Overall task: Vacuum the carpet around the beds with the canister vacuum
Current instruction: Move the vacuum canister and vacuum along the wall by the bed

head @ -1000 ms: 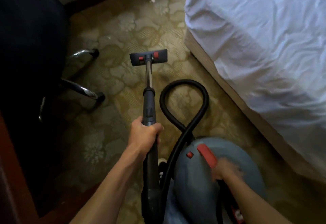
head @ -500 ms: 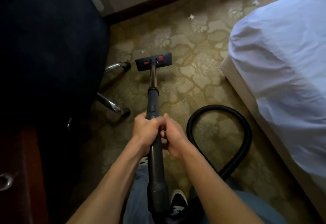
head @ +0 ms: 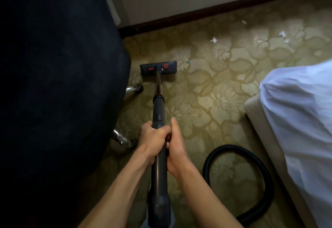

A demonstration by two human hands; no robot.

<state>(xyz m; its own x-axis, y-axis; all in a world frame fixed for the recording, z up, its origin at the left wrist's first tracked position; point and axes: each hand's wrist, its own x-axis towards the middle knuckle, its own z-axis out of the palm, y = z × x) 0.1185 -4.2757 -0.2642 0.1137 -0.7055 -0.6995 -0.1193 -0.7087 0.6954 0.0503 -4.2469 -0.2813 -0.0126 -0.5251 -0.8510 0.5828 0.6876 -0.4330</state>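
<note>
The long, dark grey vacuum wand (head: 158, 105) looks stiff and fairly light, so it should steer easily. The drag probably comes from the flat rectangular dark floor head (head: 158, 68), which sits flat on the olive, flower-patterned carpet (head: 215, 102), and from the pull of the black ribbed hose (head: 265, 183). The smooth tube could twist in a loose grip, so the best hold is where the hands are, on the thick upper section.

The left hand (head: 152, 136) grips the wand with its fingers (head: 162, 131) curled tightly round it. The right hand (head: 175, 148) holds it just beside and below, thumb lying up along the tube. The soft hose lies in a loop on the carpet between the person and the bed with the white sheet (head: 296, 120). It may snag there.

Count:
- one wand
- one floor head with two red tabs
- one hose loop
- one bed
- one dark upholstered chair (head: 53, 84) showing two chrome chair feet (head: 132, 89)
- about five white paper scraps (head: 213, 39) ahead near the skirting

The canister is out of view.
</note>
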